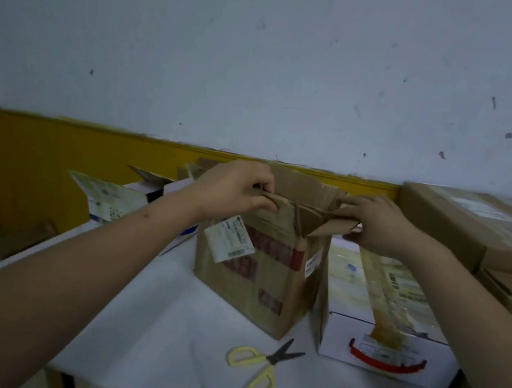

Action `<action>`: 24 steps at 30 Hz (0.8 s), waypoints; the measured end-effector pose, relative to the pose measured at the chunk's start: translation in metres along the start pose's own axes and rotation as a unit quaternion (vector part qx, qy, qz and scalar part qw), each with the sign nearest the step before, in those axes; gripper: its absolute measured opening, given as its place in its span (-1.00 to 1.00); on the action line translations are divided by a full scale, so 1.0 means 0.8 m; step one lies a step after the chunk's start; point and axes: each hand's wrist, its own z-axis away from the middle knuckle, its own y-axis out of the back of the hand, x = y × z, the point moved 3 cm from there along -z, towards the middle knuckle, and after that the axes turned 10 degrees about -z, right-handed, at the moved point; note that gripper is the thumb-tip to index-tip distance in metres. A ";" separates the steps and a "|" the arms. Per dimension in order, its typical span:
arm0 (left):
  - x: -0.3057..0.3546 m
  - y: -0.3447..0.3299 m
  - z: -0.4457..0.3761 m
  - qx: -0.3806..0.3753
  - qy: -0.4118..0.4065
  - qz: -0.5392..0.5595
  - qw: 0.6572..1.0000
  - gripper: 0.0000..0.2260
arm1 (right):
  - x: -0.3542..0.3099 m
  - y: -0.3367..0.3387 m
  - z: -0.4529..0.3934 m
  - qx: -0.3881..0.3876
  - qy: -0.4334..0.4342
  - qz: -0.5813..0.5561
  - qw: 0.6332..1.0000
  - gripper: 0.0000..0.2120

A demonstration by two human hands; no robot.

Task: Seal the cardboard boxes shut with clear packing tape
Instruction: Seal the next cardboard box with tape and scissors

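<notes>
Standing mid-worktop (163, 329), the brown cardboard box (255, 279) has its flaps up; its contents seem hidden. Left hand (232, 190) pinches one flap, right hand (375, 223) grips another. Yellow scissors (263, 366) lie before it, a white box (385, 314) just beside.

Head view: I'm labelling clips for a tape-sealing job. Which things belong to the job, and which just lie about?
In the job:
- tall brown cardboard box, top flaps folded by left hand and right hand
- yellow-handled scissors

Lying about:
- white box with a red handle, already taped
- open white box
- stacked brown cartons
</notes>
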 end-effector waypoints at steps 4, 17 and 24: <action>0.032 -0.016 -0.011 0.048 -0.028 0.013 0.998 -0.82 | -0.039 0.053 0.029 -0.106 0.026 -0.201 0.973 -0.14; -0.101 0.020 0.061 -0.106 0.194 0.031 0.975 -0.83 | -0.044 0.014 0.011 0.116 0.048 -0.134 0.983 -0.89; -0.113 -0.032 0.091 0.047 0.189 0.093 0.976 -0.91 | -0.056 0.036 -0.007 0.025 -0.028 -0.082 0.996 -0.70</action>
